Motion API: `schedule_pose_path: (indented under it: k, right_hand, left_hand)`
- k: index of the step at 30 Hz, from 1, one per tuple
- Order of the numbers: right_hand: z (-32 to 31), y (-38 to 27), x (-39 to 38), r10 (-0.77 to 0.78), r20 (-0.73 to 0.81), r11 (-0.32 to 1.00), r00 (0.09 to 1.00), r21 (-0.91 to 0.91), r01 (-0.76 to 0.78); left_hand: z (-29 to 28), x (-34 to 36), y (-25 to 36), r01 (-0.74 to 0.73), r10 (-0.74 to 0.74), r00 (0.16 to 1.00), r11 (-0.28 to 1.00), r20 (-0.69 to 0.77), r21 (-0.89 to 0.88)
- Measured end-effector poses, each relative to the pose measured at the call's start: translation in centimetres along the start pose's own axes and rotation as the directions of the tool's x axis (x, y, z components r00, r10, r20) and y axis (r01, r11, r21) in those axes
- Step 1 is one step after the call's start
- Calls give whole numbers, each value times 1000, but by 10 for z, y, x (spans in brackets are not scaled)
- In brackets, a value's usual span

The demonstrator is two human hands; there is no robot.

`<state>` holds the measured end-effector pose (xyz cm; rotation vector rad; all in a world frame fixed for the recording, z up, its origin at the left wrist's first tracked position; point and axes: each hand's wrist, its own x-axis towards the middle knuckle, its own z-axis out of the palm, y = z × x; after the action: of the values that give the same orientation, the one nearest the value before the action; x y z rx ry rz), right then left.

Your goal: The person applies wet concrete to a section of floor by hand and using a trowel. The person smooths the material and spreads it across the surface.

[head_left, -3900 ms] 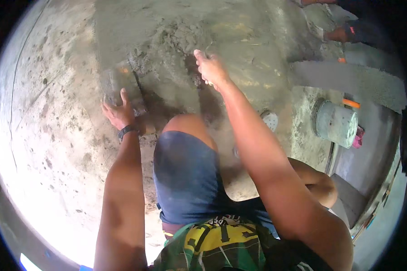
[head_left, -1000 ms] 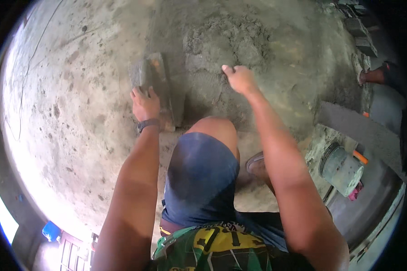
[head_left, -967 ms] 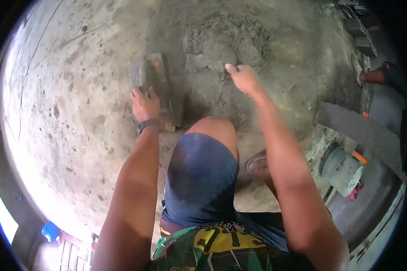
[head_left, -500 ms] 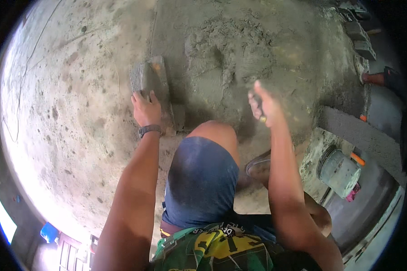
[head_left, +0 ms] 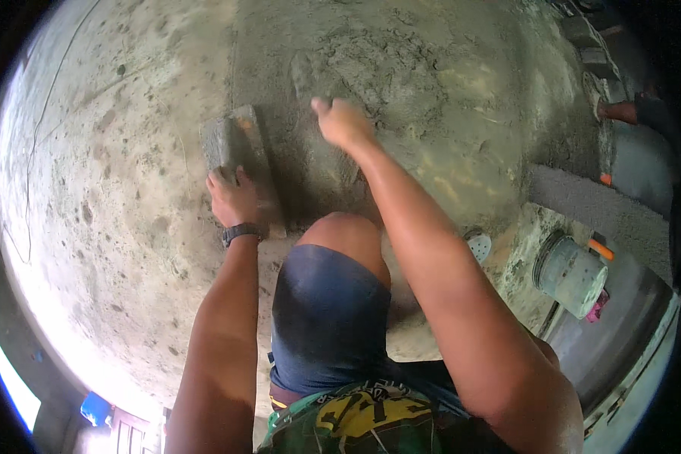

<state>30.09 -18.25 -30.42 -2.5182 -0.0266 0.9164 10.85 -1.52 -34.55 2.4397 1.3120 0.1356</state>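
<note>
Roughly worked wet mortar (head_left: 390, 76) lies in a heap at the upper centre of the frame, where a person's curled right hand (head_left: 342, 125) hovers at its lower left, its grip hidden, so what it clamps cannot be told. Left of centre, the left hand (head_left: 232, 198), thumb and fingers apart, rests on a grey block (head_left: 238, 140), while a bucket (head_left: 575, 280) lies tipped at right.
</note>
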Motion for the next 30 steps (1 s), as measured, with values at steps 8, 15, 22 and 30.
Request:
schedule_pose_path:
  k: [8, 15, 22, 30]
  right_hand:
    - [-80, 66, 17, -119, 318, 107, 941, 946, -306]
    - [-79, 116, -77, 189, 177, 809, 966, 529, -256]
    - [29, 123, -114, -70, 84, 997, 994, -39, 74]
    - [-62, 81, 9, 145, -32, 948, 989, 290, -130]
  left_hand:
    - [-1, 2, -8, -12, 12, 1000, 1000, 9, 7]
    - [-5, 0, -1, -31, 32, 998, 999, -48, 9]
    - [-1, -1, 1, -27, 30, 998, 998, -47, 50]
    - [5, -4, 5, -63, 64, 997, 998, -46, 13]
